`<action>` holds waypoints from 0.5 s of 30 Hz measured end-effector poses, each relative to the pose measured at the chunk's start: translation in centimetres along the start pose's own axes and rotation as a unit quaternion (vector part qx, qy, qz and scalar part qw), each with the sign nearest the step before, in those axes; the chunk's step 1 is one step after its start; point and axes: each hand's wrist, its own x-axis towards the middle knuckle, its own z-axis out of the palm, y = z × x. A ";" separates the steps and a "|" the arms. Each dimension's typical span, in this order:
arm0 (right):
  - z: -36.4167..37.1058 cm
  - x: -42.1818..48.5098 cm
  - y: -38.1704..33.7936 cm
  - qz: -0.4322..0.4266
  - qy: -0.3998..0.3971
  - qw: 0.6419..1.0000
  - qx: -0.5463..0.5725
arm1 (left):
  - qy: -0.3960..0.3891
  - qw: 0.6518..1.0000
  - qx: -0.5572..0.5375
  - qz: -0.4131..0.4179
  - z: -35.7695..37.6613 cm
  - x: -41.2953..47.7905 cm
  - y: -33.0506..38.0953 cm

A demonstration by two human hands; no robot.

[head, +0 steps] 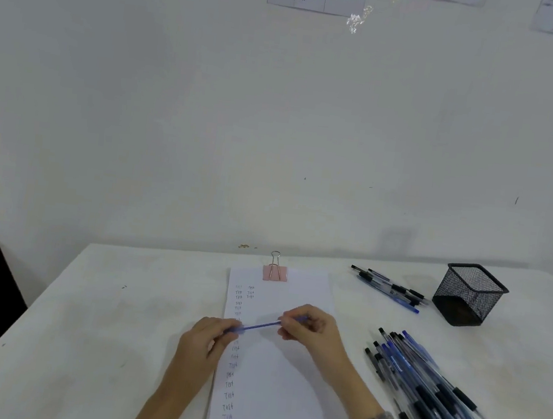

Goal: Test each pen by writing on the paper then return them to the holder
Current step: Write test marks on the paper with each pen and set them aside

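Counter [99,327], white, spread under both your hands. Paper [283,382], lying flat beneath your hands, with a column of handwritten "Test" words down its left side. Heap of pens [427,385], blue and black, on the counter just right of your right hand [310,327]. Holder [468,295], black mesh, beyond that heap and well to the right of your hands. Smaller group of pens [390,289], between the holder and the paper, past your right hand. Binder clip [274,273], pink, on the paper's far edge. Blue pen [260,326], held over the paper: your left hand [208,343] pinches one end, your right hand the other.
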 end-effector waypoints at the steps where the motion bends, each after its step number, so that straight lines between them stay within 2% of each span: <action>1: -0.5 0.2 -0.7 -0.003 0.014 1.000 0.014 | -0.005 1.000 0.011 0.003 0.0 0.0 0.0; 3: -1.1 0.9 -1.3 0.002 0.092 0.985 0.148 | -0.013 0.998 0.049 -0.021 0.2 0.2 -0.2; 5: -1.0 1.6 -1.3 0.042 0.156 0.938 0.306 | -0.001 0.990 0.110 -0.090 0.4 0.4 -0.4; 6: -0.7 1.9 -1.1 0.062 0.164 0.928 0.329 | -0.009 0.982 0.143 -0.122 0.5 0.4 -0.3; 9: 0.8 3.1 -0.8 0.094 0.115 0.956 0.254 | -0.102 0.951 0.236 -0.174 0.6 0.6 -0.1; 11: 2.2 4.1 -0.9 0.098 0.071 0.962 0.246 | -0.145 0.929 0.287 -0.180 0.7 0.7 0.0; 13: 3.3 5.5 -1.1 0.103 0.049 0.970 0.216 | -0.160 0.919 0.312 -0.178 0.9 0.8 0.0; 15: 4.1 6.9 -1.0 0.086 0.062 0.979 0.176 | -0.167 0.916 0.322 -0.173 0.9 0.7 -0.1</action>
